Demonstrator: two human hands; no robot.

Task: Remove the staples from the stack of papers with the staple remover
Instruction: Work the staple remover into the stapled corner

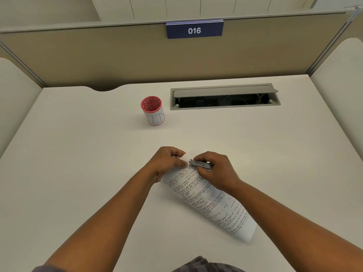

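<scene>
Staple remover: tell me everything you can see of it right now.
The staple remover is a slim grey, metal-looking tool, lying roughly level. The right hand grips it, covering its rear. Its tip points left at the top corner of the stack of papers, which the left hand pinches. No staple can be made out.

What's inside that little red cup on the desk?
Only the speckled red inner wall of the red cup shows. Its bottom is hidden by the near wall, so whether anything lies inside cannot be told.
</scene>
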